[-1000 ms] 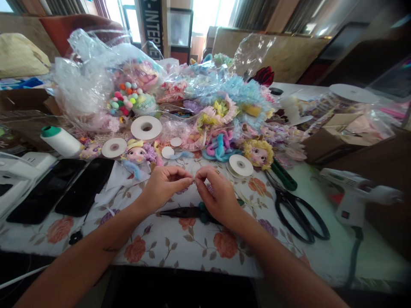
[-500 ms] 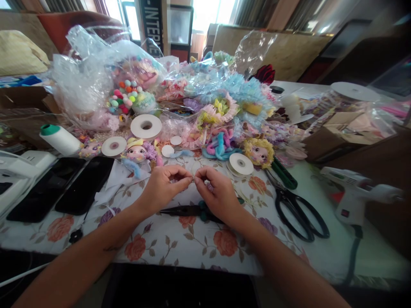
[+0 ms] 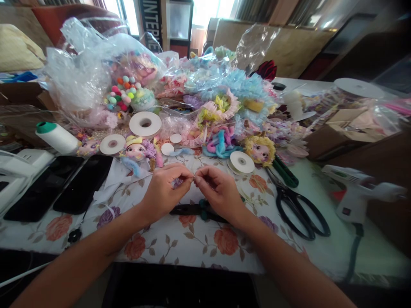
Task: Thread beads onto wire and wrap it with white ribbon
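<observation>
Left hand [image 3: 163, 191] and right hand [image 3: 220, 193] pinch a tiny piece [image 3: 193, 179]; slipping, it may vanish into clutter [image 3: 221, 109] at 12 o'clock.

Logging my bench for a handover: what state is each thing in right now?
left hand, pinched on tiny piece
right hand, pinched on tiny piece
black scissors, shut, lying flat
thread cone, on its side
phones, screens dark
glue gun, lying on table
</observation>
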A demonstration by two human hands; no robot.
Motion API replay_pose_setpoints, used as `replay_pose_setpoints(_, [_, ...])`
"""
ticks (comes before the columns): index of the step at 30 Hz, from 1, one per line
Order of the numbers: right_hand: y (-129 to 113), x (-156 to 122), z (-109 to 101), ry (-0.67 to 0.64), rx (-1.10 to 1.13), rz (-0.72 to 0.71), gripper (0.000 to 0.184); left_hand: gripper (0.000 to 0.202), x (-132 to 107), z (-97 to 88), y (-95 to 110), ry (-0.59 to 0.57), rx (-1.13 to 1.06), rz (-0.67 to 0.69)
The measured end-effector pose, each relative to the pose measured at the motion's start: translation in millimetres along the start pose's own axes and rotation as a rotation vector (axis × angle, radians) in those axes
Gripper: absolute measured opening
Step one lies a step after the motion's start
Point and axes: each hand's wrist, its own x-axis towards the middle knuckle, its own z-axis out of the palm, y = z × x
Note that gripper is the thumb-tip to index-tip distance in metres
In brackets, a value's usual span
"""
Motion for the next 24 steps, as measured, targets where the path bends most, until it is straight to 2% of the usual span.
replay_pose_setpoints(6, [-0.5,-0.2,-0.2,-0.016,0.069,0.080,0.011,0.010,-3.5,5.0,-4.8,0.092,0.133,0.207])
replay_pose_setpoints(9, [0.4,0.2,-0.7,-0.025,0.085,0.099,0.012,0.010,-4.8,6.7,-5.3,0.096,0.181,0.249])
replay_pose_setpoints(12, [0.0,1.1,-1.0,-0.042,0.106,0.104,0.014,0.010,-4.3,6.3,-3.7,0.088,0.171,0.175])
replay_pose_setpoints(16, [-1.8,1.7,0.1,-0.011,0.057,0.100,0.012,0.009,-0.3,1.9,-1.5,0.003,0.027,-0.075])
replay_pose_setpoints(18, [-2.1,1.4,1.0,0.025,-0.006,0.056,0.010,0.008,1.8,-0.1,-1.3,-0.014,-0.029,-0.152])
replay_pose_setpoints(24, [0.0,-0.1,2.8,0.058,-0.123,-0.084,0.008,0.004,3.2,-2.0,-1.0,-0.004,-0.070,-0.197])
